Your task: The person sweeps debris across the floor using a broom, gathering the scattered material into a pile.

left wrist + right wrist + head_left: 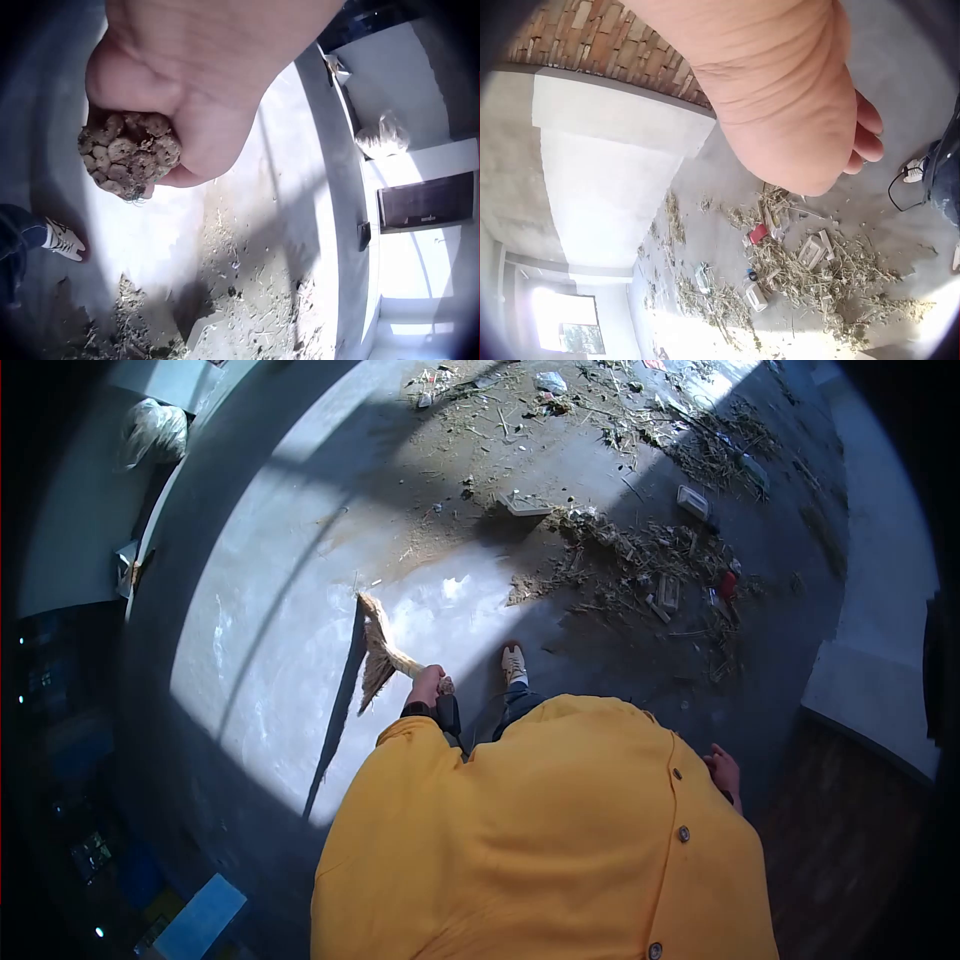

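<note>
A short straw broom (376,650) points away to the left in the head view, its bristles fanned out near the floor. My left hand (428,685) grips its handle. The left wrist view shows the bundled stalk end of the handle (129,154) poking out of my left hand (176,97). At my right side hangs my right hand (724,770), with nothing seen in it. In the right wrist view, the fingers of my right hand (780,97) are loosely bent and partly hidden behind the palm.
Straw and litter (640,560) lie ahead and to the right on the concrete floor (260,660), among them a white tray (692,503), a flat white piece (527,506) and a red item (727,584). A low ledge (865,705) runs along the right. A blue box (200,920) stands lower left.
</note>
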`<control>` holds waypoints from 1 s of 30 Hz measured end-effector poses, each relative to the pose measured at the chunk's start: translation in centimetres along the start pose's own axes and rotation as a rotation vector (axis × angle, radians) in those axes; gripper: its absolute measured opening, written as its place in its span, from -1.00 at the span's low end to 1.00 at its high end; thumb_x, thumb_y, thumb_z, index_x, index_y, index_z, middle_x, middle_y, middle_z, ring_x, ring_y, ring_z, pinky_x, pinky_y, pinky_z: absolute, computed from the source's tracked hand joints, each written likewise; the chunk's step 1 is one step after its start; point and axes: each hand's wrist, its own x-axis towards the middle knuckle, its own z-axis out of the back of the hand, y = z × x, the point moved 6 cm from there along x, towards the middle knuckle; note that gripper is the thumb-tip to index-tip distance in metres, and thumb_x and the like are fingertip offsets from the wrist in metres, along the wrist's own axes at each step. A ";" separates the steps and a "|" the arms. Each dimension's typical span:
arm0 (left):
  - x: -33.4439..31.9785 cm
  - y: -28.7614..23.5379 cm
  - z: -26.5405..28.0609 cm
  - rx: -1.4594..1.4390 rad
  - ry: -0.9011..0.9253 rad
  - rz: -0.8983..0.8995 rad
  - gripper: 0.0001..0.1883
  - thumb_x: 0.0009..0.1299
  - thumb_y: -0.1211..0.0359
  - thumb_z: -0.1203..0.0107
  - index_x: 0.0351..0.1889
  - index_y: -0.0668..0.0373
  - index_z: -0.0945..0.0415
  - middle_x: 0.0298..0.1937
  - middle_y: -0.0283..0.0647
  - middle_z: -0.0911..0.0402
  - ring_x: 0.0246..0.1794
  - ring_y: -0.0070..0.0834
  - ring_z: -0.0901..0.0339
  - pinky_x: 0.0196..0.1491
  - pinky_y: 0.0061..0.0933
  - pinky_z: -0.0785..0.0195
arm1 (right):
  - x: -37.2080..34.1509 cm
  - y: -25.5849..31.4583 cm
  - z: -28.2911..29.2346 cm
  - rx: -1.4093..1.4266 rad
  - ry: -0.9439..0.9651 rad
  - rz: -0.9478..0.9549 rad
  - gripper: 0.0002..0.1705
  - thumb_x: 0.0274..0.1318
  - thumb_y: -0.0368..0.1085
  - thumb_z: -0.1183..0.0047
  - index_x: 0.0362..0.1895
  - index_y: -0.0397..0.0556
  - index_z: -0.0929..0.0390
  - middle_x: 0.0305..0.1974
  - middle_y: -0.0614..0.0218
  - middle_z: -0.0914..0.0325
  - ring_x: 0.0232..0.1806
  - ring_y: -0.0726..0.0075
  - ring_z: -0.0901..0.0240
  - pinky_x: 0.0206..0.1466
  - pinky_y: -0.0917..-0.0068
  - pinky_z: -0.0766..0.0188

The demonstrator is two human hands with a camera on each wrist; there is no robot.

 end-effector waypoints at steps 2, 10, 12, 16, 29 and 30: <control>-4.7 -0.2 -8.0 0.252 0.067 0.032 -0.88 0.00 0.42 0.10 -0.52 0.26 -0.27 -0.65 -0.22 -0.37 -0.70 -0.46 -0.36 -0.64 -0.45 -0.25 | 0.2 -1.7 0.6 -0.051 -0.014 -0.017 -0.60 0.01 -0.32 0.33 0.01 0.01 -0.22 -0.38 0.34 -0.38 -0.48 0.44 -0.31 -0.40 0.51 -0.29; -14.7 -8.0 -9.9 0.257 0.405 0.035 -0.80 0.07 0.43 0.05 -0.38 0.18 -0.17 -0.65 -0.30 -0.30 -0.76 -0.60 -0.28 -0.72 -0.63 -0.24 | 6.3 -7.2 1.7 -0.937 0.166 0.084 -0.58 -0.03 -0.34 0.33 0.00 -0.08 -0.25 -0.21 0.35 -0.43 -0.24 0.45 -0.35 -0.19 0.54 -0.25; -16.6 -7.4 -9.2 0.267 0.405 -0.022 -0.79 0.06 0.44 0.05 -0.38 0.17 -0.17 -0.62 -0.30 -0.29 -0.76 -0.61 -0.27 -0.73 -0.62 -0.22 | 6.8 -6.6 0.4 -1.161 0.279 0.181 -0.56 -0.03 -0.33 0.34 0.03 -0.09 -0.22 -0.20 0.38 -0.43 -0.22 0.48 -0.34 -0.16 0.55 -0.23; -16.7 -5.6 -6.3 0.181 0.329 -0.107 -0.82 0.06 0.46 0.08 -0.38 0.18 -0.19 -0.62 -0.29 -0.29 -0.75 -0.60 -0.28 -0.73 -0.58 -0.21 | 7.9 -3.4 -0.8 -0.539 0.095 0.054 -0.61 0.00 -0.34 0.33 -0.02 -0.05 -0.26 -0.32 0.31 -0.42 -0.35 0.41 -0.34 -0.30 0.52 -0.27; -11.7 -5.3 13.9 -0.561 0.013 -0.050 -0.83 0.07 0.46 0.10 -0.43 0.20 -0.13 -0.71 -0.28 -0.27 -0.78 -0.53 -0.25 -0.74 -0.60 -0.23 | 3.8 5.3 -6.6 -0.089 0.136 -0.020 -0.61 0.02 -0.30 0.31 0.02 0.04 -0.21 -0.45 0.34 -0.37 -0.58 0.41 -0.32 -0.53 0.48 -0.33; -11.0 -5.7 15.6 -0.582 -0.027 -0.051 -0.83 0.07 0.46 0.10 -0.42 0.20 -0.13 -0.72 -0.28 -0.27 -0.78 -0.53 -0.26 -0.74 -0.59 -0.24 | 3.4 5.1 -6.3 -0.087 0.125 -0.021 -0.61 0.02 -0.30 0.31 0.02 0.04 -0.21 -0.45 0.34 -0.37 -0.58 0.41 -0.32 -0.53 0.48 -0.33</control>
